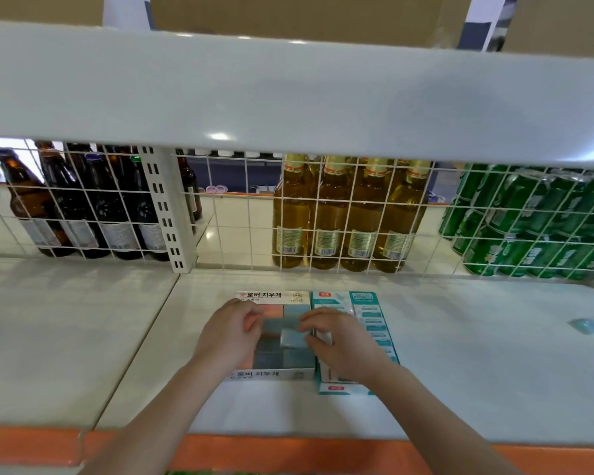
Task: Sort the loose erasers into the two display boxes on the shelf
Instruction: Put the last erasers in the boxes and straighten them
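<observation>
The white shelf [460, 354] has an orange front edge [288, 454]. One box [271, 373] holds grey-blue and pink erasers [294, 337]. The other box [364, 298] is teal and white. Behind the white wire grid [240, 214] stand brown bottles [66, 200], yellow bottles [343, 214] and green cans [528, 228].

the shelf [460, 354] looks like smooth painted metal, pale and faintly glossy, with an orange front edge. the back grille [220, 234] is white coated wire. the two display boxes [275, 373] [374, 303] look like printed card with a slight sheen. the blue-grey eraser [294, 339] looks matt. behind stand glossy glass bottles [326, 214] with paper labels and shiny green cans [528, 228].
</observation>
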`<action>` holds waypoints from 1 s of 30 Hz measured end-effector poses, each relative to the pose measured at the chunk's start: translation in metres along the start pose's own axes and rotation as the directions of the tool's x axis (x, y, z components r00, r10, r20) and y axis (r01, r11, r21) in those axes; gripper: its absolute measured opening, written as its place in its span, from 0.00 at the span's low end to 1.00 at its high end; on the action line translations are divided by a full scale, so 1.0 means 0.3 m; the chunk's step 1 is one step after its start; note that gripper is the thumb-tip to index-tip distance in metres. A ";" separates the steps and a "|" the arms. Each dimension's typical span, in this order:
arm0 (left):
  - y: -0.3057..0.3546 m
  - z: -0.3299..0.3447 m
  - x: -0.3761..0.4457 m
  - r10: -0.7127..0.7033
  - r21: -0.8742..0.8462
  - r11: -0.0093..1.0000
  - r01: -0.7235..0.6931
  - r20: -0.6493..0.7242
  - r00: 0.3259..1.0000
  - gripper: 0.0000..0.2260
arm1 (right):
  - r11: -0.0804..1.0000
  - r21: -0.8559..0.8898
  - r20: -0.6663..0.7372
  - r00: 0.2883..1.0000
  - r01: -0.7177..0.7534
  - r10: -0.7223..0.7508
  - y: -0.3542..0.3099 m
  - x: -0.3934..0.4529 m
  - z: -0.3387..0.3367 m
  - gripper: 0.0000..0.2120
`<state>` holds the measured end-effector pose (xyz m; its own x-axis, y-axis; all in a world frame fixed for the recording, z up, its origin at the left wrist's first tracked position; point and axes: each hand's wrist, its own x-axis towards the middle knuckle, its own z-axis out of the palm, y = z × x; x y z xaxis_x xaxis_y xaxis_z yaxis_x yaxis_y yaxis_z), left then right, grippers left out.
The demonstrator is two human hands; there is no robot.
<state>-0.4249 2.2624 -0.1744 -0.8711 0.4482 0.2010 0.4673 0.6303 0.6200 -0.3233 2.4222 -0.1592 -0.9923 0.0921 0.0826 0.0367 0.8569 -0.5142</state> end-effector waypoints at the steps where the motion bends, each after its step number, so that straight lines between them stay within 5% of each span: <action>1: 0.005 0.003 0.001 -0.008 -0.008 1.000 0.008 -0.001 1.000 0.09 | 1.000 -0.005 0.025 1.000 -0.016 0.016 0.006 -0.006 0.001 0.13; 8: -0.002 0.010 -0.015 -0.065 -0.001 0.998 0.065 -0.002 0.998 0.09 | 0.985 -0.105 0.109 0.987 0.133 -0.122 -0.015 -0.015 0.020 0.12; 18: -0.015 0.007 -0.043 -0.084 0.039 0.996 0.084 0.020 0.996 0.10 | 0.970 -0.194 0.107 0.986 0.148 -0.129 0.010 -0.011 0.016 0.12; 30: 0.134 0.067 0.007 0.041 0.014 0.999 -0.043 0.148 0.988 0.11 | 0.980 -0.153 -0.040 0.992 -0.124 0.119 0.133 -0.098 -0.141 0.13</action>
<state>-0.4051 2.3015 -0.1643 -0.8195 0.5620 0.1117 0.5065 0.6194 0.5998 -0.2877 2.4751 -0.1459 -0.9754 0.2135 0.0546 0.1769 0.9063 -0.3839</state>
